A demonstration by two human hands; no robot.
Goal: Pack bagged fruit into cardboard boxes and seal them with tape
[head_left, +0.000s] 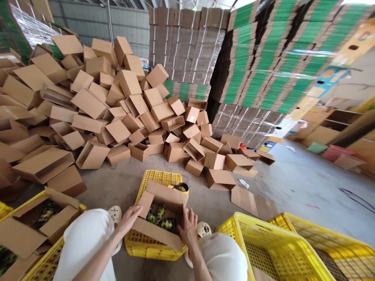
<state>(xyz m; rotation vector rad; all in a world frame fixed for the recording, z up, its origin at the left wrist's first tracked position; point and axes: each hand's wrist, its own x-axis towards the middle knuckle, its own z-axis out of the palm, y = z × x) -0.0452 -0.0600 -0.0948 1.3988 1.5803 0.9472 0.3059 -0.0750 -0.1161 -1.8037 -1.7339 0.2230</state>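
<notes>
Left hand (131, 218): one, its fingers close together and nearly straight at the box's left flap; whether they pinch it, I cannot tell.
Right hand (189, 226): one, fingers open and slightly spread, touching the box's right side.
Open box (159, 233): one, between both hands' fingers, several green-and-black items (161, 212) inside, exact count unclear.
Crate underneath (152, 251): one, yellow, below the fingers.
Tape dispenser (179, 188): one, just beyond the right fingers.
Crates rightward (263, 234): two, yellow, well apart from the fingers.
</notes>
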